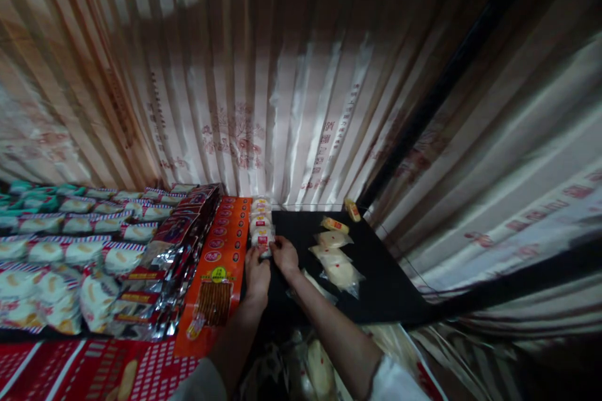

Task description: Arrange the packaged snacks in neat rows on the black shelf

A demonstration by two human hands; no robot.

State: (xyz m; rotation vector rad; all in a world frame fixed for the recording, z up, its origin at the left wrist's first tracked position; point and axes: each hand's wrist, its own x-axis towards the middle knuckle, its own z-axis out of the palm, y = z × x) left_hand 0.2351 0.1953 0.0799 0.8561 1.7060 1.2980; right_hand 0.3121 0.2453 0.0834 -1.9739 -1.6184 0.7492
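Observation:
A short row of small white packets with red labels (261, 215) runs toward the back curtain on the dark shelf. My left hand (257, 274) closes on the near left edge of the front packet (262, 239). At the right edge of that same packet, my right hand (285, 255) has its fingers curled against it. Just left of the hands lies a stack of orange snack packs (223, 244), the front one with a window showing brown sticks. My fingertips are partly hidden, and the picture is dim.
Rows of white wrapped buns (87, 250) and dark shiny bags (174, 232) fill the left side. On the right lie pale clear-wrapped packets (341, 272) and yellow packets (333, 224). Pleated curtain (301, 106) hangs behind. More wrapped pieces (320, 366) sit below the shelf's front edge.

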